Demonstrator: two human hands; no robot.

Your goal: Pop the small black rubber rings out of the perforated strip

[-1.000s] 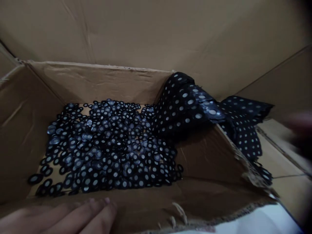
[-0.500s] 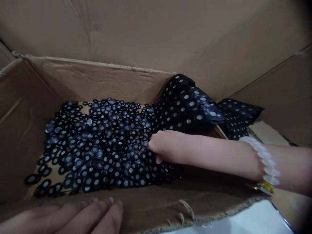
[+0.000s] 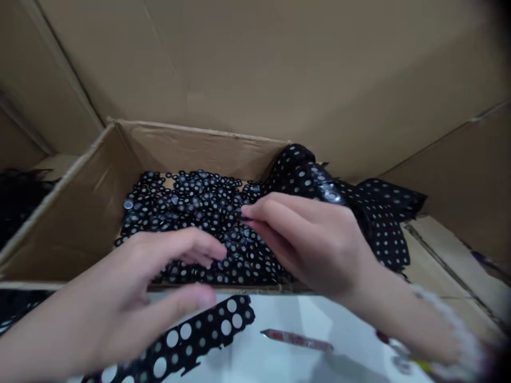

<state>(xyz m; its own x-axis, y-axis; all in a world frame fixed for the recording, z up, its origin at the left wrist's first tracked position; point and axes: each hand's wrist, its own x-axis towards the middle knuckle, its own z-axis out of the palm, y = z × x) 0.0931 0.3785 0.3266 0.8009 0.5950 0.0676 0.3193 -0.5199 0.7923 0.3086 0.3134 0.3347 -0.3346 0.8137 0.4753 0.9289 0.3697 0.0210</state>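
Note:
Above the near side of a cardboard box, my right hand pinches what looks like a small black disc, mostly hidden by the thumb and finger. Many small black discs with pale centres lie loose over the box floor. My left hand is held to the left of the right one, thumb and fingers apart, holding nothing. Under it, on the white surface, lies a perforated black strip with round holes. A dotted black sheet is bunched over the right end of the box.
A reddish pen lies on the white table in front of the box. Tall cardboard walls stand behind and to the right. Dark scrap material is heaped at the far left. A beaded bracelet circles my right wrist.
My right hand has drawn back from among the discs, its fingers now pinched. My left hand has come up off the box's near edge and opened. The view has shifted, bringing the strip and pen into sight.

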